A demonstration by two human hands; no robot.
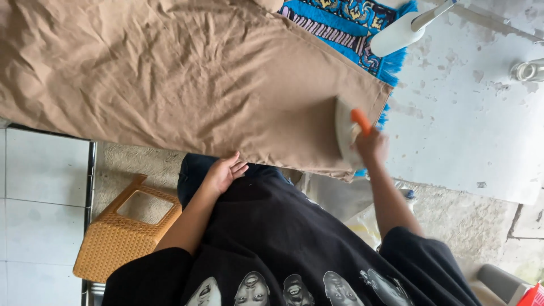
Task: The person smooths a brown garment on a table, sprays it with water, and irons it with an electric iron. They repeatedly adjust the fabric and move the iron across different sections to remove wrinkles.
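A large wrinkled tan cloth (187, 73) lies spread over a flat surface and covers most of the view. My right hand (371, 146) grips a clothes iron (347, 131) by its orange handle; the iron's pale sole rests on the cloth near its right end. At the cloth's near edge my left hand (224, 171) rests with its fingers loosely curled against the fabric and holds nothing. A blue patterned fringed mat (362, 34) shows under the cloth at the top right.
A white spray bottle (399, 33) lies on the worn white surface (470, 124) at the top right. A woven tan stool (122, 232) stands below left on a tiled floor. A red object (535, 296) sits at the bottom right corner.
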